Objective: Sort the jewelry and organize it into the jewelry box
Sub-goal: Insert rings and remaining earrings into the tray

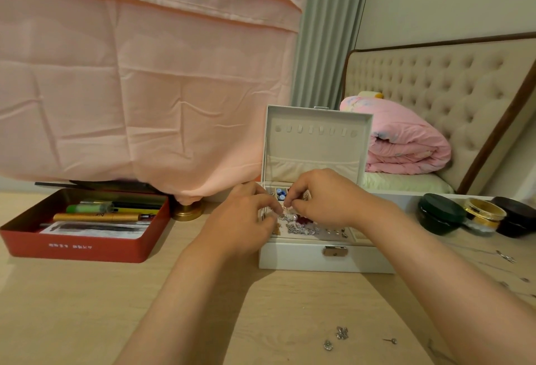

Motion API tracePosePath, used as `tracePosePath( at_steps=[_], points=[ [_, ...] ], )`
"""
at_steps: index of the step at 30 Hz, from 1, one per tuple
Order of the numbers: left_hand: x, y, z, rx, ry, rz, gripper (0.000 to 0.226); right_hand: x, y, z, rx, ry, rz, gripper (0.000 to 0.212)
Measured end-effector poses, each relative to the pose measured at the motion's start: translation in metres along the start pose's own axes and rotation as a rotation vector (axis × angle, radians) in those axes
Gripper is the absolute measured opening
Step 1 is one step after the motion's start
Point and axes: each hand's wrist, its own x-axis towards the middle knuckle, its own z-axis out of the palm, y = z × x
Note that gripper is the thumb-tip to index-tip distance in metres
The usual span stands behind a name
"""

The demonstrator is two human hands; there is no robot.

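Observation:
A white jewelry box [324, 260] stands open on the wooden table, its lid [316, 144] upright. Inside lie silver chains [300, 230], red stones [304, 219] and blue beads [280, 194]. My left hand [246, 216] and my right hand [322, 196] meet over the tray and together pinch a small pale jewelry piece [286, 207] between their fingertips. Loose silver earrings [341, 332] and a stud [391, 341] lie on the table near me, between my forearms.
A red tin [84, 248] with pens and tubes sits at the left. Two dark round jars [441, 214] and a gold bangle [484, 212] stand at the right, with more small silver pieces [506, 257] beside them. A pink cloth hangs behind.

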Motion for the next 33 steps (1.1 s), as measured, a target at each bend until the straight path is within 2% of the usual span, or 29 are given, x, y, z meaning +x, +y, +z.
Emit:
tracePosePath(
  at_steps=[3,6,9,11,13,15,19,24,29,32,33],
  points=[
    [0.001,0.007,-0.008,-0.039,0.090,-0.002,0.012,-0.016,0.003,-0.009,0.084,0.061,0.000,0.020],
    [0.001,0.026,-0.017,-0.106,0.058,-0.011,0.008,-0.044,0.008,-0.015,0.177,0.054,-0.024,0.016],
    [-0.003,0.052,-0.019,-0.036,-0.073,0.009,0.005,-0.073,0.015,-0.017,0.128,-0.039,-0.018,0.012],
    [-0.004,0.067,-0.019,0.017,-0.161,0.024,0.008,-0.090,0.020,-0.015,0.086,-0.179,0.003,0.015],
    [-0.006,0.080,-0.017,0.026,-0.313,-0.006,0.009,-0.103,0.023,-0.009,0.085,-0.325,0.015,0.024],
    [-0.012,0.091,-0.010,0.029,-0.498,-0.068,0.008,-0.115,0.024,-0.003,0.082,-0.397,0.029,0.031],
    [-0.020,0.100,0.003,0.057,-0.760,-0.136,0.006,-0.125,0.026,0.011,0.102,-0.428,0.006,0.031],
    [-0.024,0.100,0.014,0.127,-0.900,-0.193,0.020,-0.128,0.027,0.026,0.123,-0.388,-0.047,0.020],
    [-0.024,0.097,0.017,0.048,-0.854,-0.186,0.019,-0.126,0.037,0.026,0.226,-0.345,-0.022,0.015],
    [-0.021,0.096,0.014,-0.044,-0.712,-0.141,0.005,-0.127,0.046,0.017,0.482,-0.253,0.075,0.012],
    [-0.020,0.097,0.013,-0.112,-0.654,-0.141,0.007,-0.127,0.049,0.013,0.560,-0.213,0.101,0.012]
  ],
)
